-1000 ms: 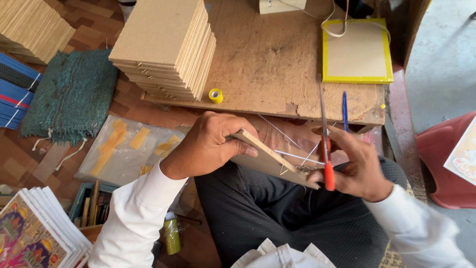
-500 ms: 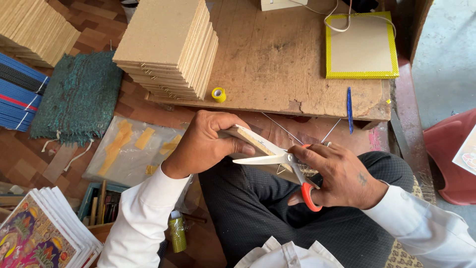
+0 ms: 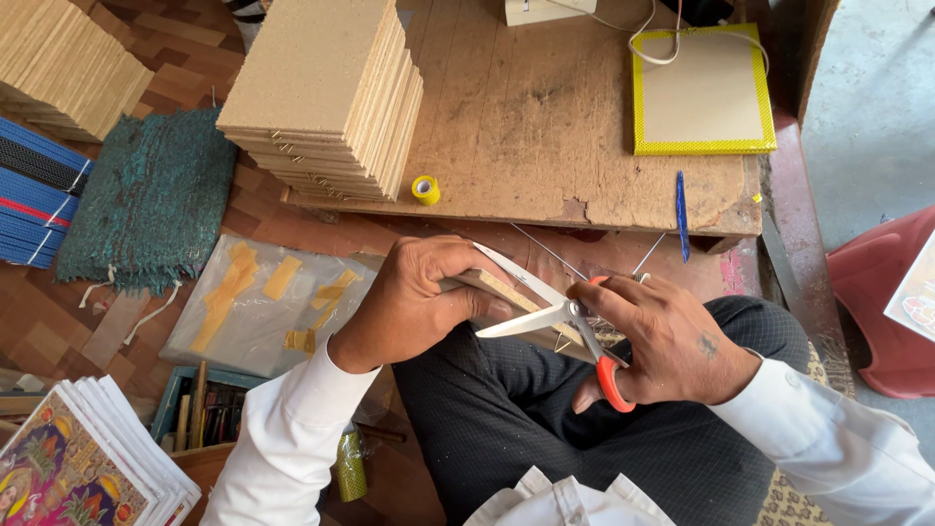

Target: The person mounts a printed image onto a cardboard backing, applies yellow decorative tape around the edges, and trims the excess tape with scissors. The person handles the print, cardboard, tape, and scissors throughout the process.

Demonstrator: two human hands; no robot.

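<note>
Scissors [image 3: 545, 312] with orange handles sit open in the right hand [image 3: 672, 341]; the left hand [image 3: 419, 297] clamps a thin board [image 3: 497, 289]. Holding it steady should keep cuts clean.

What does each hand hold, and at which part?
Left hand grips the thin board at its end; right hand holds the scissors by their red handles.

A tall stack of tan boards [image 3: 326, 93] sits on the worn wooden surface [image 3: 545, 127], with a small roll of yellow tape [image 3: 426, 189] just beside its lower corner. A yellow-edged panel [image 3: 701, 93] lies at the far right, a blue pen [image 3: 681, 214] near the front edge. On the floor lie a green woven mat [image 3: 156, 200], a clear plastic bag of yellow strips [image 3: 258, 302] and colourful printed pictures [image 3: 83, 463].
</note>
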